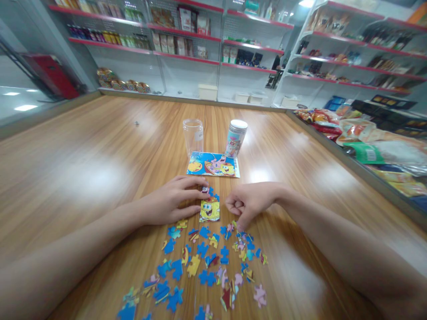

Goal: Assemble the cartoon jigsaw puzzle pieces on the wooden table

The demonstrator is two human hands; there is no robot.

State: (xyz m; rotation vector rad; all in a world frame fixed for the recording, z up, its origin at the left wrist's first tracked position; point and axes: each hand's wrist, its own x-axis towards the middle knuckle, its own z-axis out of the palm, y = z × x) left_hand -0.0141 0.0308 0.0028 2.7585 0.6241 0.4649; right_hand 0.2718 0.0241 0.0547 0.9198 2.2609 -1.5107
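Note:
My left hand (173,203) lies on the wooden table (83,178), fingers stretched toward a small joined patch of puzzle (210,209) showing a yellow cartoon face; its fingertips touch a piece at the patch's top edge. My right hand (247,204) hovers just right of the patch with fingers curled in a loose pinch; what is in them I cannot make out. Several loose blue, yellow and pink puzzle pieces (207,262) are scattered in front of both hands.
Behind the hands lies a printed cartoon picture card (213,165). On its far side stand an empty clear jar (193,135) and a lidded printed tube (236,138). Snack packets (367,142) fill a bin along the right edge. Store shelves line the back.

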